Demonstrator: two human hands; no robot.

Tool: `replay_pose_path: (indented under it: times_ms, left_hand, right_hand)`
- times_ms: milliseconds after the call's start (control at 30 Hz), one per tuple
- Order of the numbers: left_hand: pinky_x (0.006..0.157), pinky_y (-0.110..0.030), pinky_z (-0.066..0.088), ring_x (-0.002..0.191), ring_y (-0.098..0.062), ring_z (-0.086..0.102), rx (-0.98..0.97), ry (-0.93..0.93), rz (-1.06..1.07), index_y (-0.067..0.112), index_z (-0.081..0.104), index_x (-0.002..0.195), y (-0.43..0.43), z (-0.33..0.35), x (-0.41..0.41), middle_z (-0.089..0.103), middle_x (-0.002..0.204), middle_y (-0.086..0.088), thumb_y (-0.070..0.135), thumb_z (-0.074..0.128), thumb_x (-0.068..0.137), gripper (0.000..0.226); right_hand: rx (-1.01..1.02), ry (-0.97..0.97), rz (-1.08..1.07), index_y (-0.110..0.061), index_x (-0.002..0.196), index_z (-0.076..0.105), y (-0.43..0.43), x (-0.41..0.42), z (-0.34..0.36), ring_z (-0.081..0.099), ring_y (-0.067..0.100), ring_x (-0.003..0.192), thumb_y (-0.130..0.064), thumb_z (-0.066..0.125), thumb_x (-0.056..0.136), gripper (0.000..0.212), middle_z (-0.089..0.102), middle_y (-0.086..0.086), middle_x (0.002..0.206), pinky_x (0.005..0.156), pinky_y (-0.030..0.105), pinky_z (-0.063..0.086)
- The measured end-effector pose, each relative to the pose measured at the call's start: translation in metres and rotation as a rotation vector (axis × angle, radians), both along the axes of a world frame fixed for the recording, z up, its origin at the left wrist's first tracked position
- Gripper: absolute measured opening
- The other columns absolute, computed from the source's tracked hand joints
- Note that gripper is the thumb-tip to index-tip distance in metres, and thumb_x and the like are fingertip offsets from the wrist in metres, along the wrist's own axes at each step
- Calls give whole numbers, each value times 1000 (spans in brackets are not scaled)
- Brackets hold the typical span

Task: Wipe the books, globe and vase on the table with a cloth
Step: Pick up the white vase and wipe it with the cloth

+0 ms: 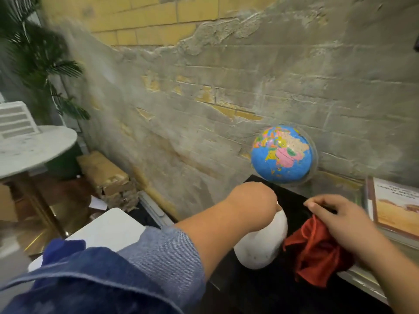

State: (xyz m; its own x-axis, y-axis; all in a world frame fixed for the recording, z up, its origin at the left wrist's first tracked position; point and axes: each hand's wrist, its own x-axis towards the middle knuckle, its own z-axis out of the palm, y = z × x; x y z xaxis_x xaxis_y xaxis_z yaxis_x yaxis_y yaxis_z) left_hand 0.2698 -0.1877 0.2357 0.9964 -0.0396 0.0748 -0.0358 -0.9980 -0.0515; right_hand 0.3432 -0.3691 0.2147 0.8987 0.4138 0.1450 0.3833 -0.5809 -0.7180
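A white vase (pixel 263 243) stands on the black table (pixel 294 200), and my left hand (pixel 251 198) grips its top from above. My right hand (pixel 340 220) holds a red cloth (pixel 317 248) right beside the vase, on its right side. Behind them a blue globe (pixel 283 154) with coloured countries stands against the wall. At the right edge lies a book (pixel 399 207) with a tan cover picture, on top of other books.
A rough plaster and brick wall (pixel 226 87) runs along the table's back. To the left are a round marble side table (pixel 34 150), a green plant (pixel 40 53), cardboard boxes (pixel 106 175) on the floor and a white chair seat (pixel 108 227).
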Motion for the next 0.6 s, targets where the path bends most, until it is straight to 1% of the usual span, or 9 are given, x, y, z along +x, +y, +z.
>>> replay_pose_path:
  times_ms: [100,167,200,233,300,367,467,533,600]
  left_hand:
    - [68,-34,33,96,-33,56,-41,8,30,5,62,102,8,-6,-15,63,100,-15,36,33,101,42]
    - [68,-34,32,95,-33,56,-87,15,93,5,61,101,16,-8,-27,63,100,-16,36,32,101,42]
    - [68,-34,33,93,-32,57,-75,-25,202,6,61,100,46,2,-49,63,98,-16,36,32,101,42]
    - [67,-34,34,91,-31,57,-109,-65,279,8,61,98,61,6,-65,64,95,-14,37,32,101,41]
    - [67,-33,35,82,-26,56,-233,-115,384,13,60,91,79,-1,-79,61,83,-9,39,34,100,38]
    - [66,-30,36,74,-20,52,-355,-144,462,17,57,84,88,-10,-93,54,75,-2,39,35,99,34]
    - [67,-28,36,79,-20,55,-481,-210,532,20,56,84,92,-16,-102,60,81,-2,39,36,99,31]
    - [70,-26,37,90,-22,59,-547,-240,576,19,63,96,99,-22,-105,67,95,-3,38,38,99,32]
    - [78,-26,41,100,-22,59,-629,-243,618,20,63,112,100,-25,-109,67,108,-3,37,39,99,32]
  right_hand:
    - [148,155,-78,-18,78,73,2,-13,-10,62,10,84,-25,62,91,18,70,-3,87,65,12,44]
    - [300,390,-153,-11,81,72,2,-21,-11,62,11,67,-27,59,92,24,71,9,81,51,9,47]
    - [374,569,-88,-7,85,71,32,-27,1,64,16,60,-30,60,91,26,71,15,78,49,14,51]
    - [456,730,-71,-5,90,70,48,-32,5,67,22,59,-34,62,88,30,72,19,78,54,23,56]
    - [537,892,-64,-4,97,70,54,-31,-3,69,27,66,-35,68,76,38,73,20,86,65,38,59]
    - [597,913,-37,-3,98,70,58,-33,-5,70,26,63,-24,71,68,37,73,19,84,60,38,59]
    - [638,829,-29,0,98,68,67,-33,-4,68,18,53,-2,65,77,21,72,14,69,51,28,57]
    - [640,727,-45,1,98,67,78,-30,-6,67,15,54,2,63,82,16,72,12,69,54,27,57]
    - [640,622,-53,-2,94,67,90,-29,-8,67,19,63,-1,67,81,13,72,18,80,66,33,56]
